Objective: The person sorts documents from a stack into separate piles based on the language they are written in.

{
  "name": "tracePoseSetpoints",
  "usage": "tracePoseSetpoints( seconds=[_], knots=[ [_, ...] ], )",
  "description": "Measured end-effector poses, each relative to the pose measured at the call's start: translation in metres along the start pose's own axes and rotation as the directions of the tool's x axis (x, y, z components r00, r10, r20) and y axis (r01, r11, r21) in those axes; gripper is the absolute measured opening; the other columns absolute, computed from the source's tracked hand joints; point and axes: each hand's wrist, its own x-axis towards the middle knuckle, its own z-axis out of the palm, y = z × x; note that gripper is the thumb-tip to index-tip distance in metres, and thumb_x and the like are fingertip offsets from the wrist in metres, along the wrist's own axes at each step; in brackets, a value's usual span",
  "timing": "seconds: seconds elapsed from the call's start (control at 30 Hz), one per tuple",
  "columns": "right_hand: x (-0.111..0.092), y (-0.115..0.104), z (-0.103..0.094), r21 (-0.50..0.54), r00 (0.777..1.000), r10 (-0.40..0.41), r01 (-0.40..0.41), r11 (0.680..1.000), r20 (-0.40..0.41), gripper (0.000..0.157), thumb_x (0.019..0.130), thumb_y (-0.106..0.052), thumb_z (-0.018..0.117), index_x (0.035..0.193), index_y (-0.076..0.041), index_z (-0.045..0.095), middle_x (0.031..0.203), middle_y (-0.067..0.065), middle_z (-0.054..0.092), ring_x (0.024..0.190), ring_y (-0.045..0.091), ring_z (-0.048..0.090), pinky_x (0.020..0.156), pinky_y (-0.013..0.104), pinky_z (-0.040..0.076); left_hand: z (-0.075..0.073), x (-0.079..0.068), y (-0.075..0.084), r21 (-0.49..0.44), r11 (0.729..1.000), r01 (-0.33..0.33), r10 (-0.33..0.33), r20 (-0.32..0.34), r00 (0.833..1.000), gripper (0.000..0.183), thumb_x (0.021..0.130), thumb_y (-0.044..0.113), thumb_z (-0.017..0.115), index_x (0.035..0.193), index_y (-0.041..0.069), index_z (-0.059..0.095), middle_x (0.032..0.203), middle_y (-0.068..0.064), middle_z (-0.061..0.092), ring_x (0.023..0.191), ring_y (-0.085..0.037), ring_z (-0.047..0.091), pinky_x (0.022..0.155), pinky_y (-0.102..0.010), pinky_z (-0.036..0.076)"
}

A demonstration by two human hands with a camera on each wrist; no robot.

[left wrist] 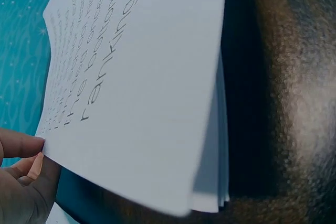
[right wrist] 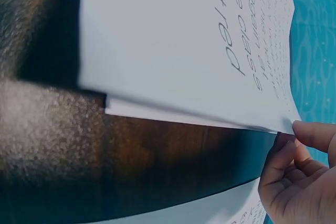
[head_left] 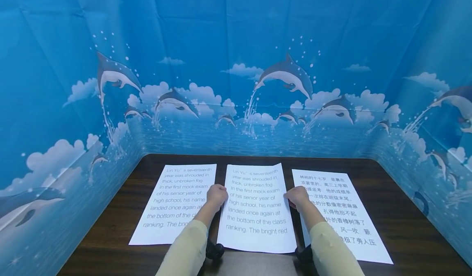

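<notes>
A white sheet of paper [head_left: 254, 241] with large English print is in the middle of the table. My left hand [head_left: 216, 195] pinches its left edge between thumb and fingers, and my right hand [head_left: 298, 197] pinches its right edge in the same way. In the left wrist view the printed sheet [left wrist: 152, 129] bows and stands off more white sheets [left wrist: 206, 202] under its near edge. More paper [right wrist: 142, 109] also shows beneath it in the right wrist view. How many sheets lie below cannot be told.
To the left lies another sheet with English print [head_left: 155, 231], partly behind my left forearm. A sheet with Chinese print [head_left: 372, 253] lies to the right, partly covered by my right hand and forearm. A blue dolphin-print curtain [head_left: 228, 21] surrounds the dark wooden table [head_left: 118, 210].
</notes>
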Motion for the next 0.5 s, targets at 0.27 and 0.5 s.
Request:
tracePoseSetpoints(
  seconds=[0.27,0.5],
  knots=[
    [0.005,-0.011,-0.005,-0.037,1.0,0.008,-0.008,0.999,-0.001,0.019,0.084,-0.007,0.058,0.096,0.009,0.062,0.091,0.019,0.059,0.076,0.022,0.058,0.053,0.019,0.043,-0.007,0.006,0.006,0.009,1.0,-0.029,0.029,-0.013,1.0,0.027,0.08,0.0,0.054,0.106,-0.004,0.061,0.096,-0.018,0.06,0.069,-0.019,0.055,0.052,-0.021,0.042],
    [0.007,-0.033,-0.016,0.011,1.0,-0.006,0.006,1.0,0.025,0.023,0.087,-0.009,0.055,0.102,0.008,0.062,0.083,0.014,0.058,0.066,0.017,0.053,0.055,0.022,0.04,-0.027,0.009,0.028,-0.007,0.999,-0.046,0.046,0.001,0.999,0.026,0.081,0.001,0.055,0.106,-0.002,0.061,0.097,-0.017,0.06,0.072,-0.02,0.056,0.056,-0.023,0.044]
  ],
)
